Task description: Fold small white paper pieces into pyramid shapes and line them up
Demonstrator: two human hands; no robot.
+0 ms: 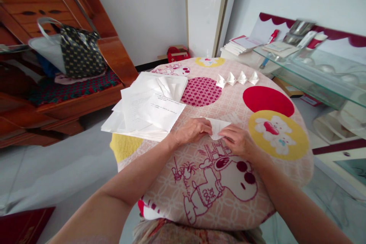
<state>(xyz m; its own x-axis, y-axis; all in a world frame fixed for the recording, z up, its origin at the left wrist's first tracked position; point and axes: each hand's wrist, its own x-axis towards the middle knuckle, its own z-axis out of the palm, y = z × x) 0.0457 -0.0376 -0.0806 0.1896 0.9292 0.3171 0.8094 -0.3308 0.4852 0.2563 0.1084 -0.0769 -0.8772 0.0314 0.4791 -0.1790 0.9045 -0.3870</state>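
A small folded piece of white paper (217, 127) lies on the patterned tablecloth (197, 164) between my hands. My left hand (196, 129) grips its left side with curled fingers. On the other side, my right hand (236, 139) pinches the lower right edge. Beyond them, several folded white paper shapes (242, 77) stand in a row, pointed at the top. Left of my hands is a spread stack of white sheets (135, 116), some with printed text. Crumpled or folded paper (165, 87) rests on top of that stack.
A wooden bench (71, 103) with a dark patterned bag (81, 51) stands at the left. At the right is a glass shelf (320, 72) carrying metal bowls (299, 30). A pile of papers (238, 44) sits behind the table. A red folder (25, 225) lies at lower left.
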